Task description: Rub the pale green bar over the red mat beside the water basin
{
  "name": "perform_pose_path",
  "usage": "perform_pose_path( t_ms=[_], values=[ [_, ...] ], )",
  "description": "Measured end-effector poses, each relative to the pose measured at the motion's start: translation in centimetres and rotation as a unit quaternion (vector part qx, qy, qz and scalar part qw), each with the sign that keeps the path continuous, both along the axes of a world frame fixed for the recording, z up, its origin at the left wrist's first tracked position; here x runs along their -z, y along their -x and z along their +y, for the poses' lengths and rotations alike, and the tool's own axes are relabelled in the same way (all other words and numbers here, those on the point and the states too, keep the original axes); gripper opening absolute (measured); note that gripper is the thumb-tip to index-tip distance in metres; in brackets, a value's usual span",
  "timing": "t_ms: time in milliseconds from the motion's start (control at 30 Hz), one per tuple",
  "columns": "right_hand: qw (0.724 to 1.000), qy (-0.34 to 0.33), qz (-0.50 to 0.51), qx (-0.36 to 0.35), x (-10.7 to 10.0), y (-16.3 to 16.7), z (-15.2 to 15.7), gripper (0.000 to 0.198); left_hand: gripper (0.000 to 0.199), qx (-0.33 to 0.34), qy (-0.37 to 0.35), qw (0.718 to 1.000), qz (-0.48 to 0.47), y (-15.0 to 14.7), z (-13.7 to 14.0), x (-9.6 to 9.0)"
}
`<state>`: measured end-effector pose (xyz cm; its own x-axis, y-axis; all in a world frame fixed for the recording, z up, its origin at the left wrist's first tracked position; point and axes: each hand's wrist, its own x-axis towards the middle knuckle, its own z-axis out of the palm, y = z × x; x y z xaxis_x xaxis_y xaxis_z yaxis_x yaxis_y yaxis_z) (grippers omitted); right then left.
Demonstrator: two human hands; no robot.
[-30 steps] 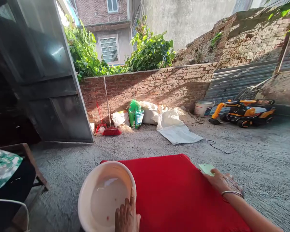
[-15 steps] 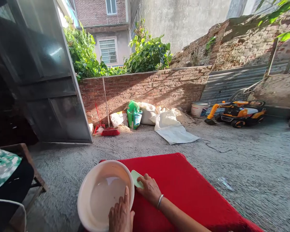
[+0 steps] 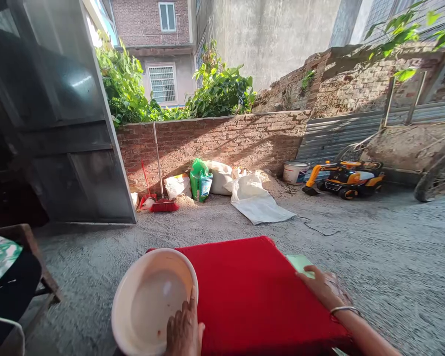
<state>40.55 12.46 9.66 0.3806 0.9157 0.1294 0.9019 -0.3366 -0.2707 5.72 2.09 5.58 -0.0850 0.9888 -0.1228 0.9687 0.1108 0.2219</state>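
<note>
My right hand (image 3: 324, 287) is closed on 1 pale-green flat piece (image 3: 297, 261), at the right edge of the red cloth (image 3: 241, 287). Across to its left, my left hand (image 3: 183, 326) lies over the rim of the pale basin (image 3: 119, 306); can't tell if it's clamped. 1 reddish speck (image 3: 159, 333) inside, left of that hand. Partway, I'd judge: piece out at the edge, not yet released.

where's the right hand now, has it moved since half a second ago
Yes, rightward: across the red surface, the right hand has gone from beside the basin to the right edge.
</note>
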Motion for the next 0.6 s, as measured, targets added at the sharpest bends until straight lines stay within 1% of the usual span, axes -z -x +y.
perform_pose_path(
  t_ms=[67, 133, 233, 300, 333, 367, 433, 500, 600],
  values=[
    [0.998, 0.023, 0.024, -0.053, 0.9, 3.3, -0.1, 0.036, 0.07, 0.003, 0.009, 1.0, 0.002, 0.2, 0.0, -0.2],
    [0.991, 0.032, 0.045, -0.125, 2.1, 8.1, -0.6, 0.031, 0.069, 0.002, 0.009, 1.0, 0.012, 0.6, 0.0, -0.3],
    [0.966, 0.05, 0.06, -0.246, 4.2, 15.5, -2.1, 0.028, 0.066, -0.006, 0.009, 1.0, 0.028, 1.3, 0.2, -0.1],
    [0.95, 0.062, 0.06, -0.299, 5.3, 18.8, -2.8, 0.029, 0.063, -0.01, 0.013, 0.999, 0.034, 1.9, 0.4, 0.2],
    [0.947, 0.065, 0.059, -0.308, 5.7, 19.6, -2.9, 0.03, 0.062, -0.006, 0.014, 0.999, 0.037, 2.1, 0.5, 0.5],
    [0.949, 0.065, 0.059, -0.304, 5.9, 19.7, -2.8, 0.031, 0.061, 0.001, 0.015, 0.999, 0.04, 2.3, 0.6, 0.8],
    [0.959, 0.063, 0.055, -0.27, 5.8, 17.9, -2.4, 0.03, 0.059, 0.018, 0.018, 0.999, 0.045, 2.5, 0.6, 1.3],
    [0.974, 0.063, 0.044, -0.212, 5.2, 13.9, -1.9, 0.032, 0.057, 0.024, 0.012, 0.998, 0.051, 2.3, 0.6, 1.6],
    [0.994, 0.06, 0.018, -0.091, 3.4, 6.1, -1.6, 0.037, 0.054, 0.013, -0.012, 0.998, 0.067, 1.9, 0.4, 1.7]
  ],
)
